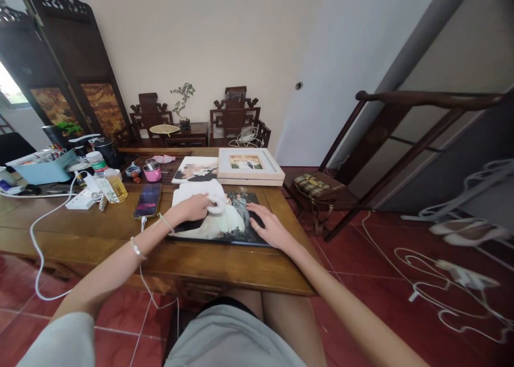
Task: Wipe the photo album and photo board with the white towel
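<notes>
A large wedding photo panel (225, 223) lies flat on the wooden table in front of me, showing a couple, one in a white gown. Over its upper left part is spread a white cloth (196, 189). My left hand (194, 207) is closed on the cloth, with a bunched fold sticking out past the fingers. On the right side of the panel, my right hand (270, 225) rests with its fingers stretched out and holds nothing. Just behind the panel are another photo print (196, 169), partly covered by the cloth, and a boxed framed picture (251, 169).
Left of the panel lie a phone (147, 201) with a cable, a pink cup (152, 171), a bottle (108, 182), a power strip (80, 200) and a blue bin (44, 166). A wooden chair (345, 190) bearing a plaid bag (311, 185) stands right. Cables cross the red floor.
</notes>
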Demonstrator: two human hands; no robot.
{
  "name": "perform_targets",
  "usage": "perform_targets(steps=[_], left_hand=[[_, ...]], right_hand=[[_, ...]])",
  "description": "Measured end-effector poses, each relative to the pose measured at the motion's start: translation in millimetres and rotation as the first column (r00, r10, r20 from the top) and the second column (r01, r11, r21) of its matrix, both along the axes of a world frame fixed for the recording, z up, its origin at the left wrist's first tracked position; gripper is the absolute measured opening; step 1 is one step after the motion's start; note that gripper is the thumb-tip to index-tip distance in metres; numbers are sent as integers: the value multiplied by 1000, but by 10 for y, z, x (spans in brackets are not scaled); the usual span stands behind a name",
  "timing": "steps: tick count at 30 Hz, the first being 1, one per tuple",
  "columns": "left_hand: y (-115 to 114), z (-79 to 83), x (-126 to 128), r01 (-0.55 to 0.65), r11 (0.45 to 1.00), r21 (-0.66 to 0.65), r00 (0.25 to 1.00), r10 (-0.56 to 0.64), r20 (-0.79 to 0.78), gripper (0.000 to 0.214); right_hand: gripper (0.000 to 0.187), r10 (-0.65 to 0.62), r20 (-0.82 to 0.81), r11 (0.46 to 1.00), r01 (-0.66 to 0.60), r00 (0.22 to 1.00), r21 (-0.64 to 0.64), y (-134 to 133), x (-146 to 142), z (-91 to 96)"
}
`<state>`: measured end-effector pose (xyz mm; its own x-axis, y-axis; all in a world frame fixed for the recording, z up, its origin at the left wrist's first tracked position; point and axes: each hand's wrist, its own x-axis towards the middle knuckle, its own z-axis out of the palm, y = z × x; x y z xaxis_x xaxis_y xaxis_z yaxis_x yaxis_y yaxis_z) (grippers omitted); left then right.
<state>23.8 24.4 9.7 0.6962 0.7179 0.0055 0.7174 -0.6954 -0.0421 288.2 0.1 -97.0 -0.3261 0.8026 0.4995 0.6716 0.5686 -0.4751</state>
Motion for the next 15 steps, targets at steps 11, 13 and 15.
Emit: perform_targets(steps=[11,13,15], left_hand=[[-838,-29,108,191,981,-17,976,-192,-105,36],[-1060,-38,103,259,966,-17,958,-259,-120,38],[-1119,-15,109,270,961,-51,954,-275,-123,36]], right_hand=[[35,-4,-29,1000,4,1000,-4,3,-18,-14],[35,-4,-36,1000,3,999,-9,6,-18,-22],[35,-2,-44,1000,1,999,-10,10,-16,-32]])
